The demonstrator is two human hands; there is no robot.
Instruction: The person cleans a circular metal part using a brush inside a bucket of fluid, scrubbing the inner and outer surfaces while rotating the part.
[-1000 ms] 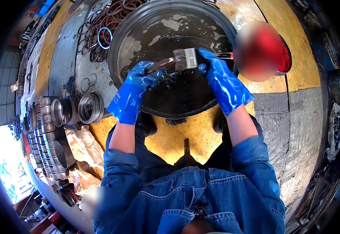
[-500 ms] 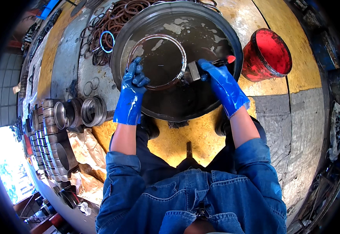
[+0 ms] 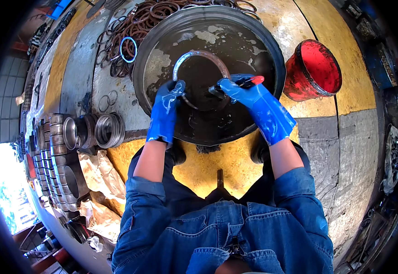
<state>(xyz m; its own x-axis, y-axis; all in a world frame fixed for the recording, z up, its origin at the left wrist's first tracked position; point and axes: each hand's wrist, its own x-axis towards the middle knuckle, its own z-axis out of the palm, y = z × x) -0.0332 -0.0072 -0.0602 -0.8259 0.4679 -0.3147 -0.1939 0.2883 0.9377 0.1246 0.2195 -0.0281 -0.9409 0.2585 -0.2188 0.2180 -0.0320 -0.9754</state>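
Observation:
My left hand (image 3: 168,101), in a wet blue rubber glove, is closed on the left side of a brownish metal ring (image 3: 201,53). The ring is held tilted over a wide dark basin (image 3: 278,68) of murky liquid, and its lower edge is hard to make out. My right hand (image 3: 241,90), gloved alike, grips a paintbrush (image 3: 257,80) with a red handle end. The brush head is at the ring's right side; its bristles are mostly hidden and dark, so I cannot tell whether they touch the ring.
A red bucket (image 3: 319,68) stands right of the basin. Rusty rings (image 3: 137,39) are heaped behind its left side, with one bright blue-lit ring (image 3: 128,49). Shiny metal rings (image 3: 110,130), stacked metal sleeves (image 3: 69,169) and brown paper (image 3: 101,176) lie at the left.
The ring has shifted right and now tilts more steeply. My left hand has moved right and turned its grip; my right hand has brought the brush left and down, turning it.

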